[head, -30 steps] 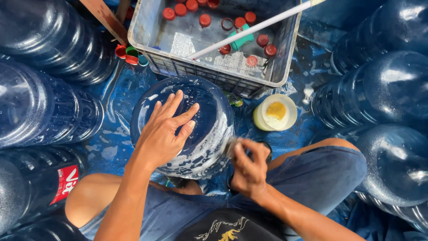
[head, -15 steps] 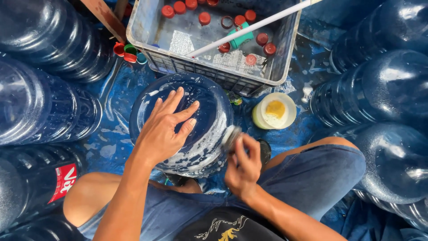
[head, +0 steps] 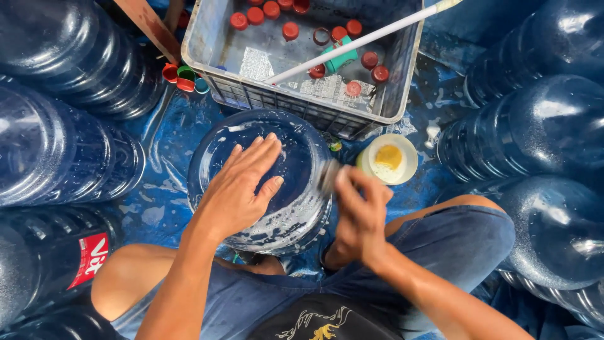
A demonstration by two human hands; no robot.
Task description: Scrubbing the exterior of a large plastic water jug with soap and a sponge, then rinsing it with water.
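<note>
Bright daylight glints off the wet bottles (head: 553, 126); the right hand (head: 358, 214) is motion-blurred, and the edges bend slightly outward.

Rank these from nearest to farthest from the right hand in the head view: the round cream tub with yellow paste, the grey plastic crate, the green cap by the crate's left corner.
From the right hand:
1. Round cream tub with yellow paste, just beyond the fingers.
2. Grey plastic crate, farther ahead.
3. Green cap, far left.
</note>
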